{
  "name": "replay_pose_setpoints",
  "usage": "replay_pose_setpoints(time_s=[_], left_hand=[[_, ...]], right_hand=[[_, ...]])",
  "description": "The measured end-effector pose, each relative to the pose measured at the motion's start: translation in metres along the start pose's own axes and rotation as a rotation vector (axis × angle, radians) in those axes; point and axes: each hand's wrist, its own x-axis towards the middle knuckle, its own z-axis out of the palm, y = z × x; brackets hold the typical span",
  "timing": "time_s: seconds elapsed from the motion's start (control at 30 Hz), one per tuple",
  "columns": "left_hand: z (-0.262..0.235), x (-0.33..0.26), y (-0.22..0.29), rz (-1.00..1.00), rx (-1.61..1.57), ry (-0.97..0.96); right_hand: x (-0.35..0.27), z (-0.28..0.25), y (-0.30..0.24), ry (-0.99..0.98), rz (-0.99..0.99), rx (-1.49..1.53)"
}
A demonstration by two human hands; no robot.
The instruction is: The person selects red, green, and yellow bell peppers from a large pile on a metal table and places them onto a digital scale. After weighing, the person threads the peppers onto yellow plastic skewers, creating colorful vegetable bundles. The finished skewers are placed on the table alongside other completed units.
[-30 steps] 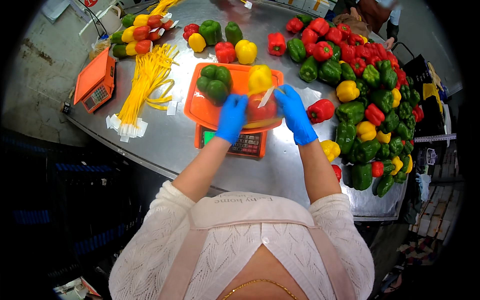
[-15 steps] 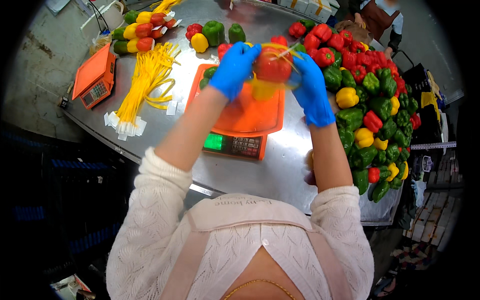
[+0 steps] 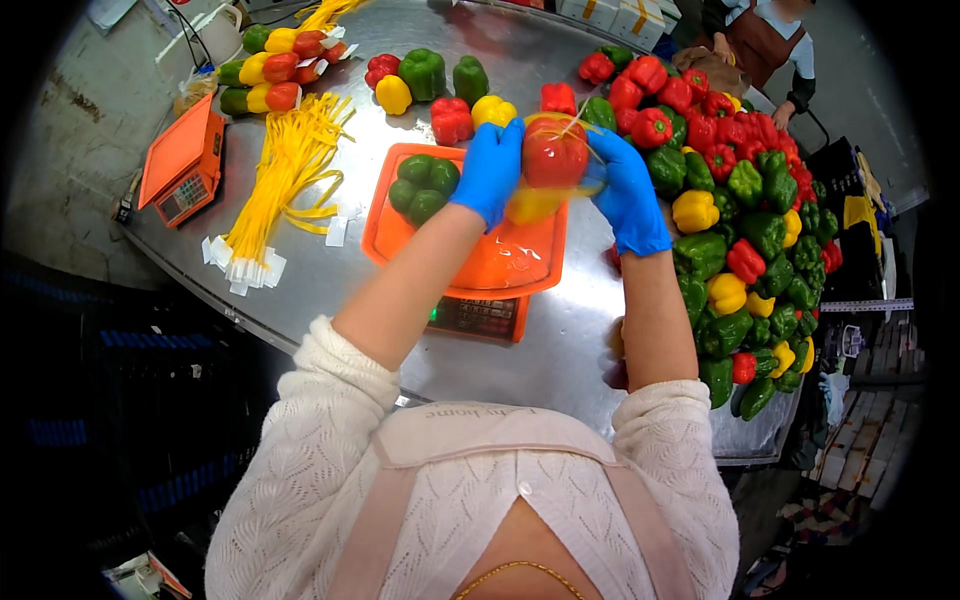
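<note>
Both my hands wear blue gloves and are raised above the orange scale tray. My left hand and my right hand grip a red pepper between them, with a yellow pepper just under it. A thin yellow band runs across the red pepper. A green pepper lies on the tray's left part.
A big heap of red, green and yellow peppers fills the metal table's right side. Yellow net strips and a second orange scale lie at the left. Banded pepper packs sit far left. Another person stands at the back.
My hands lifted the red and yellow peppers off the scale tray a second ago and now hold them up above it, slightly lower than half a second ago.
</note>
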Motion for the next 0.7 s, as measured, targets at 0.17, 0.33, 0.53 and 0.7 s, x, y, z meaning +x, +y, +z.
replay_pose_setpoints(time_s=[0.17, 0.33, 0.53, 0.7], left_hand=[[-0.007, -0.001, -0.009, 0.000, -0.017, -0.039], [-0.014, 0.001, -0.019, -0.226, -0.161, -0.182], [-0.016, -0.007, -0.042, -0.252, -0.426, -0.155], [-0.014, -0.018, -0.053, -0.003, -0.020, 0.121]], right_hand=[[-0.009, -0.001, 0.006, -0.009, 0.153, 0.176], [-0.010, -0.004, 0.023, 0.111, 0.216, 0.166], [0.004, -0.034, 0.054, 0.048, 0.080, 0.026], [-0.009, -0.009, 0.053, 0.003, 0.063, -0.132]])
